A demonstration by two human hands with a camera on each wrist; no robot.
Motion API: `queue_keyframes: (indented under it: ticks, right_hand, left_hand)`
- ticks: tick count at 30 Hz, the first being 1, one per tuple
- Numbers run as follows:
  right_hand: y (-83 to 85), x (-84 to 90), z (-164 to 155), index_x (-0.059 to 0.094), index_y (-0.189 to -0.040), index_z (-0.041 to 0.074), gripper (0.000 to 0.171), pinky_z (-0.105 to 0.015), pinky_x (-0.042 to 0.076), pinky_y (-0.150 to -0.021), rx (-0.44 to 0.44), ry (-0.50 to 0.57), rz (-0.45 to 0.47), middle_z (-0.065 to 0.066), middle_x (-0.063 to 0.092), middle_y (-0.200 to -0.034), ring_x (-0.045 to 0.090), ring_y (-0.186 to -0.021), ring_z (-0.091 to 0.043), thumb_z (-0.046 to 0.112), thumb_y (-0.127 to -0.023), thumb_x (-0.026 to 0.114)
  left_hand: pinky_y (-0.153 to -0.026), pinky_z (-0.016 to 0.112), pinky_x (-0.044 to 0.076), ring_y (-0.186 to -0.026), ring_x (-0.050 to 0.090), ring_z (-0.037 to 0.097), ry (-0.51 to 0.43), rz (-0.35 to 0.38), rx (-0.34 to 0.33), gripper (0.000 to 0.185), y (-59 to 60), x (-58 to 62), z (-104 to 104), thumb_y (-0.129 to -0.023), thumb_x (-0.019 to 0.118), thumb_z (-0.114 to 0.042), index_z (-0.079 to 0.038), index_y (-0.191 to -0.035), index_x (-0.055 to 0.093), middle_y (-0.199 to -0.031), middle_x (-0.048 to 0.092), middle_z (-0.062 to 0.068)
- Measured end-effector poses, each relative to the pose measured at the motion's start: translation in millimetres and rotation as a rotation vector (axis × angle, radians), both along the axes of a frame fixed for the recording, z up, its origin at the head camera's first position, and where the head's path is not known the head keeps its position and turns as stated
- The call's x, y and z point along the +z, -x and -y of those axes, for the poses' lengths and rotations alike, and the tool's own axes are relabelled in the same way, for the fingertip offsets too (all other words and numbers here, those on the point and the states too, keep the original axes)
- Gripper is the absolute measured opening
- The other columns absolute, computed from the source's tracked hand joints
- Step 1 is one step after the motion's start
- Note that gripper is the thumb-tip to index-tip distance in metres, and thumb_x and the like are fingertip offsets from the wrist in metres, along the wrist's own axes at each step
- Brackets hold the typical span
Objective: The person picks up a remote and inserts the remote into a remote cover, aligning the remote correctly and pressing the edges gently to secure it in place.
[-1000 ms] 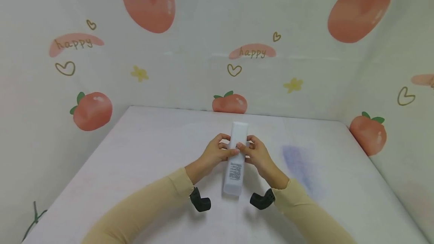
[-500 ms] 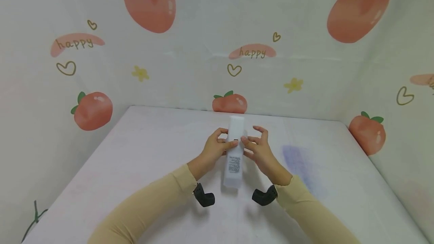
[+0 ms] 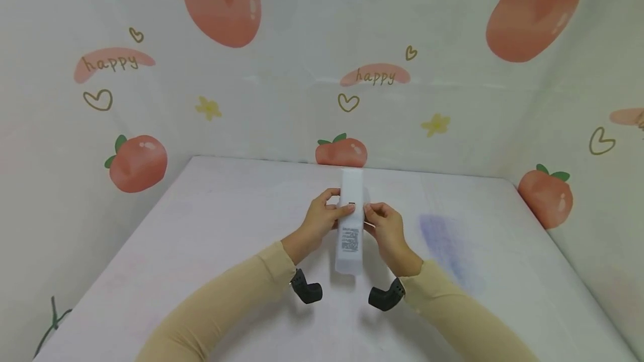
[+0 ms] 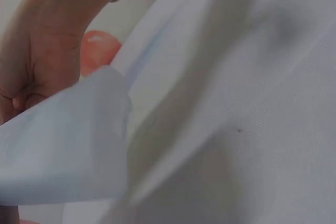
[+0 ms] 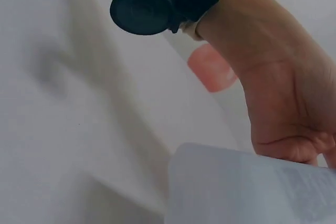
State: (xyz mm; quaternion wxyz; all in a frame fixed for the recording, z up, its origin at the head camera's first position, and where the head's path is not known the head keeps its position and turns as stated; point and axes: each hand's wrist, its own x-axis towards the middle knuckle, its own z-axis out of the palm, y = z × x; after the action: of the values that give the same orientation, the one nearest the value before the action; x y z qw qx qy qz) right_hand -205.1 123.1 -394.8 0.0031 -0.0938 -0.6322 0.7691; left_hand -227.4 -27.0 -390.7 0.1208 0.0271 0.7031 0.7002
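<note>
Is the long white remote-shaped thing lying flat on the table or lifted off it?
Lifted, it seems: the long white plastic bar is held between the left hand and right hand, and both wrist views show table beneath its end.

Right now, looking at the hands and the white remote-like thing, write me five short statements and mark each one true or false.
1. Both hands hold the white remote-shaped device. True: the left hand and right hand grip it from either side.
2. The device stands upright on the table. False: it lies lengthwise, pointing away from the person.
3. A printed label shows on the device's upper face. True.
4. The person's sleeves are dark blue. False: the sleeves are beige.
5. The wall behind is plain white. False: the backdrop carries peach-like fruits, hearts and the word "happy".
</note>
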Motion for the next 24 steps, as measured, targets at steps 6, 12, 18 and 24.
queue_keyframes:
  ticks: [6,12,18,24]
  right_hand:
    - [5.3,2.3,-2.7,0.051,-0.108,-0.013,0.022,-0.017,0.052,-0.068,0.005,-0.050,-0.018,-0.002,0.057,-0.086,0.059,-0.073,-0.005,0.008,-0.102,0.046]
    - [14.5,4.4,-9.7,0.050,-0.112,-0.018,0.025,-0.016,0.050,-0.069,0.042,-0.046,0.001,-0.002,0.057,-0.088,0.058,-0.074,-0.004,0.004,-0.102,0.042]
    - [5.5,5.8,-9.0,0.043,-0.111,0.004,0.011,-0.023,0.049,-0.068,0.107,-0.026,0.059,0.002,0.058,-0.086,0.059,-0.070,-0.009,0.011,-0.102,0.045]
    - [-2.7,11.3,-6.3,0.037,-0.134,0.013,0.032,-0.025,0.051,-0.073,0.138,-0.034,0.029,-0.002,0.058,-0.104,0.063,-0.080,-0.011,0.026,-0.105,0.041]
  left_hand:
    - [-0.076,0.034,0.058,-0.082,0.066,0.015,0.067,-0.020,-0.090,0.045,1.1,2.4,-1.4,-0.091,0.069,-0.016,-0.009,-0.132,0.051,-0.103,0.070,0.019]
    - [-0.076,0.035,0.058,-0.084,0.066,0.018,0.139,-0.009,-0.151,0.047,-2.1,5.8,-3.7,-0.089,0.071,-0.017,-0.011,-0.132,0.052,-0.101,0.070,0.016]
    - [-0.071,0.032,0.056,-0.082,0.066,0.018,0.150,-0.058,-0.111,0.045,-4.1,5.1,-4.5,-0.088,0.072,-0.016,-0.012,-0.129,0.053,-0.099,0.070,0.016]
    - [-0.070,0.031,0.057,-0.079,0.065,0.016,0.128,-0.088,-0.069,0.047,-5.5,6.7,-5.3,-0.086,0.075,-0.017,-0.011,-0.128,0.054,-0.095,0.071,0.017]
